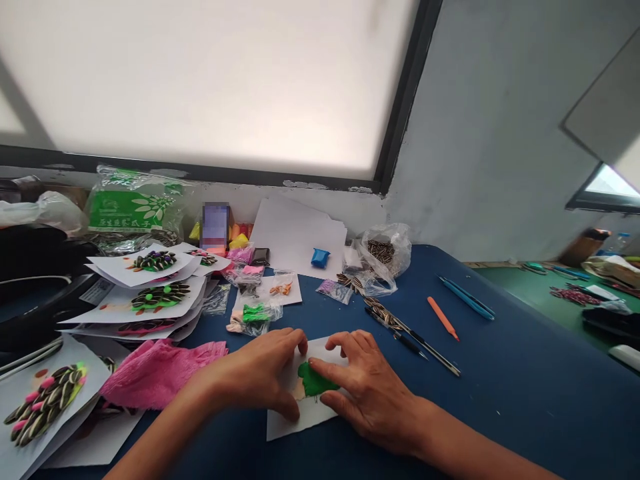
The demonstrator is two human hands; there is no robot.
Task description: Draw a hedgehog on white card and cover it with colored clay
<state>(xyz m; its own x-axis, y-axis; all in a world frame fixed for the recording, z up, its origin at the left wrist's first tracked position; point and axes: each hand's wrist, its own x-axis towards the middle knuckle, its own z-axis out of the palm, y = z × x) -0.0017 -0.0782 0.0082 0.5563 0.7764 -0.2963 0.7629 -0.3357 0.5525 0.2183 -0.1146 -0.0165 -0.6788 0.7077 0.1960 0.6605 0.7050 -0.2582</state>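
Note:
A white sheet of paper (283, 427) lies in front of me, bearing a flattened patch of green modelling clay (319, 381). A small pale peach piece of clay (299, 389) joins its left side, and short dark marks show under it. My left hand (267, 373) rests at the paper's left side, thumb and curved fingers apart, with nothing visible between them. On the right, my right hand (367, 390) touches the green clay with its index fingertip. Its thumb stays apart near the lower edge of the patch, and the other fingers curl over the paper.
Left are stacked cards with sunflower-seed pictures (160, 297) and a pink cloth (163, 373). Behind sit clay packets (256, 313), a blue clay packet (321, 258), a phone (215, 225) and a bag of seeds (383, 253). Rightward lie pens (400, 337), an orange marker (443, 319) and blue tweezers (466, 297).

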